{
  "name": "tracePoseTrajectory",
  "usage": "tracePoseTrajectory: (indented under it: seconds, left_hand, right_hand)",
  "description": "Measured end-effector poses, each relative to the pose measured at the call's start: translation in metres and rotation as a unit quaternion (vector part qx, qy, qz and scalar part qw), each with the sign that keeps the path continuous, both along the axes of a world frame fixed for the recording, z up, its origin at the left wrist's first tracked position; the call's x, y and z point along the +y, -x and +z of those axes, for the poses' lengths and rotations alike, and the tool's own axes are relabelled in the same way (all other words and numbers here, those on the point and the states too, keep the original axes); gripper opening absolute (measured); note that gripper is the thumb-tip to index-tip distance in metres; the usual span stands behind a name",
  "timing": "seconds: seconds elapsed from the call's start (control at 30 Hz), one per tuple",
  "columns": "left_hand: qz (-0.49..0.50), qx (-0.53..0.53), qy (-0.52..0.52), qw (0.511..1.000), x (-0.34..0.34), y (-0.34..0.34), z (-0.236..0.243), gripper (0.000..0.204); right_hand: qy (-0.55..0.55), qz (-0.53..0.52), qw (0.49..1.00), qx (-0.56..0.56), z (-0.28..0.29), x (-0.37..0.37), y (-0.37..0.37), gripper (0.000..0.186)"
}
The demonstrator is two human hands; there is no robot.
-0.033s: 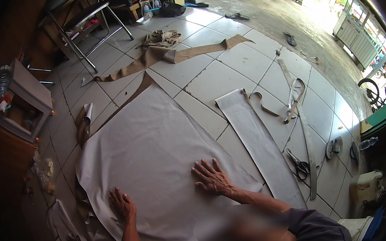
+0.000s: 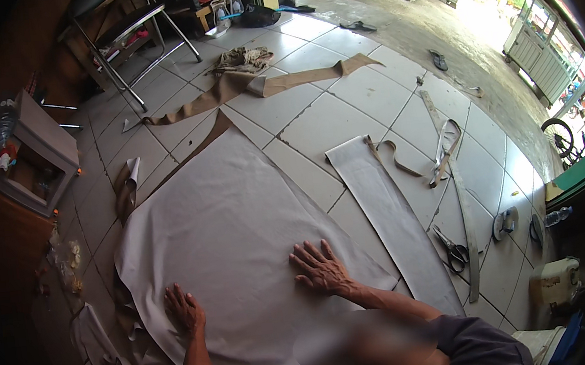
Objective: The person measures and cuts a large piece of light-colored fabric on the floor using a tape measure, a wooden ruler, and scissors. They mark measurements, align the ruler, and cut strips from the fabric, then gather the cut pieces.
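A large pale grey sheet (image 2: pixel 219 225), perhaps leatherette, is spread on the tiled floor with soft wrinkles across it. Brown material shows along its far tip and left edge. Near the sheet's left side, my left hand (image 2: pixel 185 307) rests flat with its fingers stretched out. My right hand (image 2: pixel 320 269) lies palm down farther right, fingers spread on the same sheet. Neither hand grips anything. Beside the sheet on the right lies a long grey strip (image 2: pixel 390 208). Black-handled scissors (image 2: pixel 454 250) rest just beyond that strip. A blurred patch hides part of the sheet's lower end.
A long flat metal strip (image 2: pixel 468 236) and a curled offcut (image 2: pixel 449 143) lie to the right. Brown scraps (image 2: pixel 227 94) stretch across the far floor. A folding chair (image 2: pixel 130 33) and small cabinet (image 2: pixel 43 154) stand left. Sandals (image 2: pixel 506 224) and a jerrycan (image 2: pixel 556 282) are right.
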State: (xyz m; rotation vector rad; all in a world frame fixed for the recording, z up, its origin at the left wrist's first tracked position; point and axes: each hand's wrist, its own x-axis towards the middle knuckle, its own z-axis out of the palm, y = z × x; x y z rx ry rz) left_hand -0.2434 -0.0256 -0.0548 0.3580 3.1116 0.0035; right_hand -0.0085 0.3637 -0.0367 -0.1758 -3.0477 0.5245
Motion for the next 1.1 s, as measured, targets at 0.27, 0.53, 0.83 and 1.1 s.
tracePoseTrajectory:
  seconds: [0.27,0.53,0.83,1.1]
  left_hand:
    - [0.017,0.023,0.001,1.000,0.011,0.009,0.005,0.054]
    - [0.004,-0.035,-0.008,0.999,0.019,0.007,0.030,0.056]
    - [-0.101,0.174,-0.083,0.976,-0.194,-0.059,0.035,0.050]
    - [0.081,0.195,0.063,0.975,-0.266,-0.158,-0.048,0.042]
  right_hand:
    - [-0.043,-0.181,0.982,-0.027,0.004,0.037,0.008,0.069]
    - [0.010,-0.092,0.996,-0.005,0.024,0.007,0.013,0.066]
    - [-0.024,-0.035,0.997,-0.068,0.022,0.016,-0.079,0.064]
    - [0.016,-0.070,0.997,-0.039,0.004,0.030,-0.081,0.058]
